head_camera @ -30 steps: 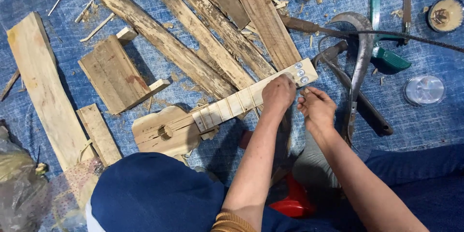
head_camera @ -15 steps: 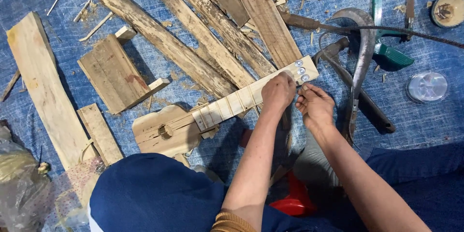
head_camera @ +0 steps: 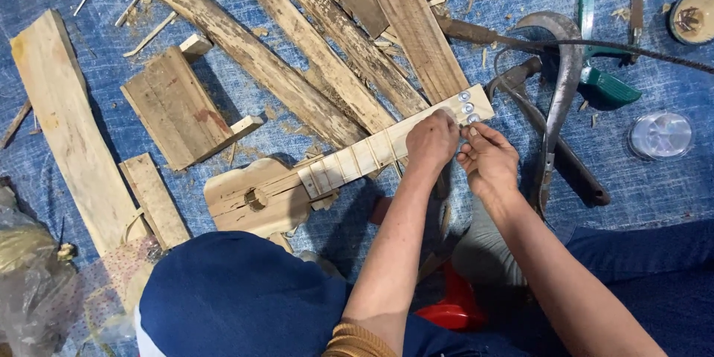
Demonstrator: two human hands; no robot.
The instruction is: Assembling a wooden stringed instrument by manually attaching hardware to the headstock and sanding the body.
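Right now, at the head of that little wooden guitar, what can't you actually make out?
Head view, the only one:
- Neck under the left hand: covered by the hand.
- Whatever the right hand pinches by the round metal pegs: too small, hidden by fingertips, so neither grip can be judged.
- Strings on the wooden guitar: too fine to tell.
- Guitar's lower body edge: hidden behind the blue-clad knee.
- Green tool: cut off by the top edge.

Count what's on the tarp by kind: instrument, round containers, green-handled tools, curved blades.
Small wooden guitar-like instrument: 1
Round containers: 2 (clear, dark-rimmed)
Green-handled saw: 1
Curved metal blade: 1
Total: 5
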